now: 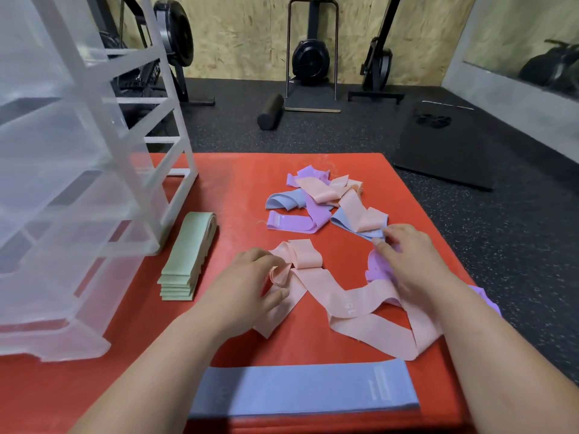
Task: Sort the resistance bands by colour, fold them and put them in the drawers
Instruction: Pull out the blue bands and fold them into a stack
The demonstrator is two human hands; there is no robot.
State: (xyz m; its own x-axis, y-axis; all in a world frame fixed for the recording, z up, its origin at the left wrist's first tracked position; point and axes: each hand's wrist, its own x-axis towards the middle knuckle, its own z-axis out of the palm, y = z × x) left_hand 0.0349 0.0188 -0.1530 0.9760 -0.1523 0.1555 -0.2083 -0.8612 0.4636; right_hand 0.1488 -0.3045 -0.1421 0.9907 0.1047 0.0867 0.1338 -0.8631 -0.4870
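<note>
A red mat (pixel 238 180) carries the bands. My left hand (pixel 247 283) pinches a bunched end of a long pink band (pixel 351 305) that trails right across the mat. My right hand (pixel 407 261) rests on a crumpled purple band (pixel 379 267), its fingertips touching a blue band (pixel 363 234) at the edge of the mixed pile (pixel 319 202) of pink, purple and blue bands. A neat stack of folded green bands (pixel 188 258) lies beside the clear plastic drawer unit (pixel 62 170). One flat blue band (pixel 300 389) lies at the near edge.
The drawer unit stands on the mat's left side with its drawers pulled out toward me. Beyond the mat lie dark rubber flooring, a black foam roller (pixel 271 111), a black floor mat (pixel 451 142) and exercise machines (pixel 311 54) against the wooden wall.
</note>
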